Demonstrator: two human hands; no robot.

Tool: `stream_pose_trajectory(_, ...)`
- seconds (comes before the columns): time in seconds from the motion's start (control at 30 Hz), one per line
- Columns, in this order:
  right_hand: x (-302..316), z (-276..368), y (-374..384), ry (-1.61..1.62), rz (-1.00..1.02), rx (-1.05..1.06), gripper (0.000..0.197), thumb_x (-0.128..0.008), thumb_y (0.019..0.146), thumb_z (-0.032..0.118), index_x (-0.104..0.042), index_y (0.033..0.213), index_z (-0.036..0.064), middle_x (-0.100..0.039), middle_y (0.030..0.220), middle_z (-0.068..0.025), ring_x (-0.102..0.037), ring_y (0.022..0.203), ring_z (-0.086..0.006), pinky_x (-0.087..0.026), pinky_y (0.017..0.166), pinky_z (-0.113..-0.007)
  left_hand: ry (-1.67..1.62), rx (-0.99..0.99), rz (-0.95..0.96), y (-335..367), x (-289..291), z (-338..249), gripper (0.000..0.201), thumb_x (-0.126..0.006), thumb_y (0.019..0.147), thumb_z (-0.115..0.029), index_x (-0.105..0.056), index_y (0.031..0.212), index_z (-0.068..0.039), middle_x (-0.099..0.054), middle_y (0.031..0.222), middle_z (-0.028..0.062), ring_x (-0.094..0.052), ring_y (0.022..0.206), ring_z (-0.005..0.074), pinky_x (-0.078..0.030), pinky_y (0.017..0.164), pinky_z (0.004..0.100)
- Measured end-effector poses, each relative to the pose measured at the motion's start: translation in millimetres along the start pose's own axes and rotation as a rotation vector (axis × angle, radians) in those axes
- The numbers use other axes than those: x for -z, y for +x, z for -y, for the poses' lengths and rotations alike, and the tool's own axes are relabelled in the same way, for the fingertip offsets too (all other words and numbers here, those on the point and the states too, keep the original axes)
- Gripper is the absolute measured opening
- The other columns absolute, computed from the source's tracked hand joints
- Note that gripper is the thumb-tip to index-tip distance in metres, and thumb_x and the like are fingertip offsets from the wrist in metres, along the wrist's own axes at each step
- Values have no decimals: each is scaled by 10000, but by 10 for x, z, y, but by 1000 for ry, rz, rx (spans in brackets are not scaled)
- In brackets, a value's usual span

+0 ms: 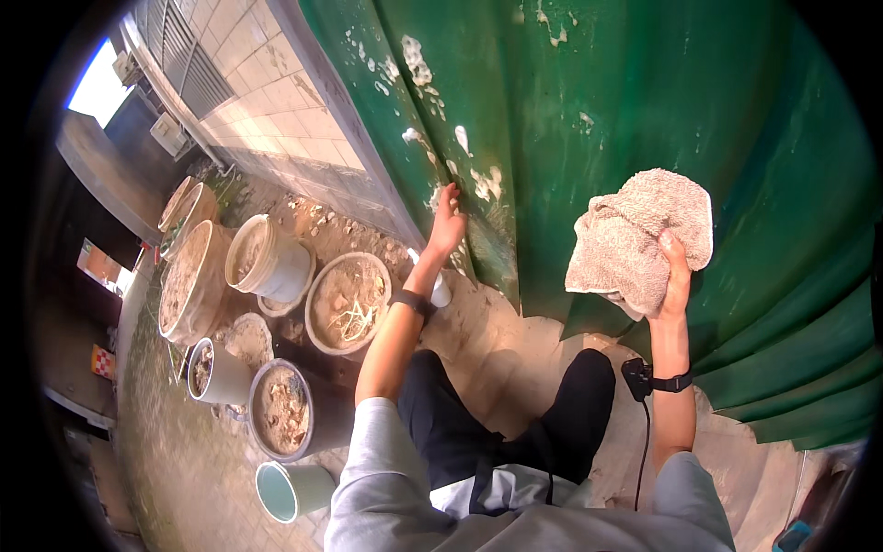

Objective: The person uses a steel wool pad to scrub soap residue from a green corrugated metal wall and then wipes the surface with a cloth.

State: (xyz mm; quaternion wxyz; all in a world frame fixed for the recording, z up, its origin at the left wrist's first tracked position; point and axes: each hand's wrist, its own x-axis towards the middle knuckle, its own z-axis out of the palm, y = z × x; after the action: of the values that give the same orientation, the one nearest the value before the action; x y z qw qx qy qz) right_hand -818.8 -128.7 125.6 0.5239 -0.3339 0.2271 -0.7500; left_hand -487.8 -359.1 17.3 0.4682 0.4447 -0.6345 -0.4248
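My left hand (pixel 448 223) reaches up close to a green corrugated metal sheet (pixel 625 92), its fingers curled. Whatever those fingers may hold is hidden. White foamy splotches (pixel 416 61) dot the sheet above and around this hand. Behind my left forearm a white bottle-like object (pixel 441 293) shows in part; I cannot tell whether it touches the hand. My right hand (pixel 676 276) grips a folded beige terry towel (pixel 639 244), thumb on top. The towel is held up in front of the sheet, and I cannot tell whether it touches it.
Several soil-filled pots and buckets crowd the left side, among them a round planter (pixel 348 304), a white bucket (pixel 267 253) and a dark pot (pixel 283 409). A pale green bucket (pixel 292 492) lies nearer me. A tiled wall (pixel 267 92) meets the sheet's left edge.
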Motion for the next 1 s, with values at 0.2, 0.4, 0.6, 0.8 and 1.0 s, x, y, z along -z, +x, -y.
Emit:
stream_pose_trajectory(0.2,112,232,253,-141,-170,276,524,-577,1011,356,-520,1395,4,-601,1346,-135,-595,1217,-250,-471,1061,-404,7,-104,-302,342,-403,321,875,-552,800,-28,-164,1581,35,-287,1599,258,-280,1493,376,-225,1231,386)
stream_pose_trajectory(0.4,-468,-73,540,-334,-452,828,473,-609,995,276,-500,1367,6,-603,1284,-164,-582,1195,-246,-491,1044,-412,-140,-130,-61,269,-117,532,446,-653,998,-264,-550,1346,-6,-620,1231,105,-564,1139,192,-443,1011,347)
stream_pose_trajectory(0.6,-1561,-45,1397,-1642,100,1568,367,-752,797,191,-653,1120,46,-691,1030,-121,-650,1020,-343,-517,852,-425,-461,-126,41,-101,-297,785,310,-616,1032,-150,-607,1296,13,-671,1125,-4,-567,1005,73,-462,905,253)
stream_pose_trajectory(0.8,-2038,-436,2332,-1874,469,1204,199,-662,893,181,-722,1068,108,-719,949,-128,-665,870,-315,-520,771,-406,-669,-142,24,184,-353,879,242,-600,1050,-167,-645,1228,-10,-688,1051,-19,-576,919,47,-468,827,214)
stream_pose_trajectory(1.0,-1665,-1176,2911,-1722,521,1330,209,-691,873,168,-685,1048,52,-701,1020,-155,-658,945,-371,-516,840,-445,-704,-130,-46,545,-555,977,233,-615,1047,-198,-657,1176,-8,-670,1002,-33,-544,918,40,-455,833,212)
